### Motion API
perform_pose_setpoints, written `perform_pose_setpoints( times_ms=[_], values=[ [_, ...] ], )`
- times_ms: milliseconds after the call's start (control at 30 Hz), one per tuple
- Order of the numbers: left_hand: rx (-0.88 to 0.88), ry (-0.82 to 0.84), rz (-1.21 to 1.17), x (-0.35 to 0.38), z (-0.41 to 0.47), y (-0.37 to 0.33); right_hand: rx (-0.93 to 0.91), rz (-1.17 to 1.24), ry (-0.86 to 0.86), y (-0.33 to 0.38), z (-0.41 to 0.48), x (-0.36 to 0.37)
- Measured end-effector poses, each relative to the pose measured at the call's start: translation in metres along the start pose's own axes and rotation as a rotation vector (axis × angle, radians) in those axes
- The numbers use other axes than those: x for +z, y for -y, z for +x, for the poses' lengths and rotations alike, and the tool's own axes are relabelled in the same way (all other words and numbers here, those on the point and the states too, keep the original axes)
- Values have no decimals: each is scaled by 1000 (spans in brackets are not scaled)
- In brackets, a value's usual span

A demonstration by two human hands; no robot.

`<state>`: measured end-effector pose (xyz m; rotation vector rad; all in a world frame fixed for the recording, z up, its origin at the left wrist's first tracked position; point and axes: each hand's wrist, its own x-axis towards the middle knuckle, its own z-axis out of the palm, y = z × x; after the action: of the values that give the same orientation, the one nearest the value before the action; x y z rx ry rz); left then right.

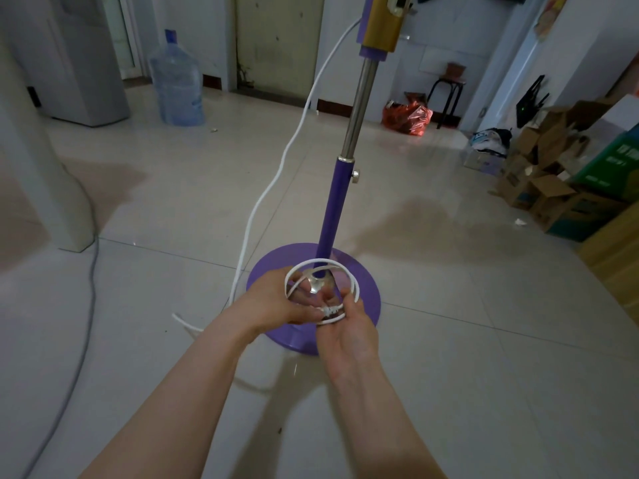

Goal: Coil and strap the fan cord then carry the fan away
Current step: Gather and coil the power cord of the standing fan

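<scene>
A purple standing fan rises in the middle of the floor, with a round purple base (363,292), a purple and steel pole (358,98) and a gold control box at the top edge. Its white cord (276,174) hangs from the top down to the floor on the left. Above the base, a small coil of the cord (325,267) is held by both hands. My left hand (276,302) grips the coil's left side. My right hand (349,326) pinches a white strap (331,311) wound round the coil's near side.
A large water bottle (176,77) stands at the back left by a white appliance. A grey cable (83,323) trails over the floor on the left. Cardboard boxes (553,188) pile up on the right. A red bag (408,117) and a black stool sit at the back.
</scene>
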<state>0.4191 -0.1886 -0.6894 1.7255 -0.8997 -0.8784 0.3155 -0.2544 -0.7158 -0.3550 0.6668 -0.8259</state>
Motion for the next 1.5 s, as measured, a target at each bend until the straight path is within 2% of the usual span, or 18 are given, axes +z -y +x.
perform_pose_setpoints(
  times_ms=[67, 133, 200, 300, 400, 533, 567, 633, 700, 800, 933, 967, 1033, 1100, 1167, 1267, 1367, 1500],
  values=[
    [2, -61, 133, -4, 2, 0, -1, -153, -41, -3, 1, 0],
    [-21, -93, 190, -10, 4, 0, -132, -553, 4, -1, 0, -2],
    [-68, -109, 188, -16, 6, 0, -453, -1058, 94, 5, -3, -8],
    [-117, -127, 107, -24, 6, 1, -961, -1527, 273, 14, -12, -11],
    [-130, -89, 138, -29, 6, -2, -990, -1822, 414, 10, -15, -11],
    [-21, 29, 645, -26, 3, -8, -924, -1680, 413, 9, -14, 3],
    [21, 46, 744, -24, 2, -9, -851, -1684, 421, 12, -13, 7],
    [90, 61, 867, -15, 0, -11, -551, -1713, 455, 22, -10, 16],
    [144, 77, 887, -5, -1, -13, -265, -1740, 519, 35, -7, 20],
    [275, 37, 876, 8, -1, -10, -86, -1652, 513, 48, -6, 14],
    [350, 60, 667, 26, -6, 9, -24, -1446, 231, 50, -1, 1],
    [377, 18, 612, 29, -8, 13, 16, -1377, 146, 50, 0, -2],
    [437, -201, 517, 32, -6, 16, 72, -1268, 18, 52, 3, -8],
    [382, -387, 353, 30, -3, 12, 69, -1178, -29, 54, 4, -12],
    [237, -436, 192, 27, 0, 8, -1, -1061, -60, 53, 5, -13],
    [-33, -303, 71, 28, 4, 5, -166, -932, -160, 48, 8, -11],
    [-307, -113, -137, 37, -2, -5, -317, -1008, -162, 33, 5, -8],
    [-333, -1, -418, 39, -3, -14, -453, -1003, -75, 2, -19, -5]
  ],
)
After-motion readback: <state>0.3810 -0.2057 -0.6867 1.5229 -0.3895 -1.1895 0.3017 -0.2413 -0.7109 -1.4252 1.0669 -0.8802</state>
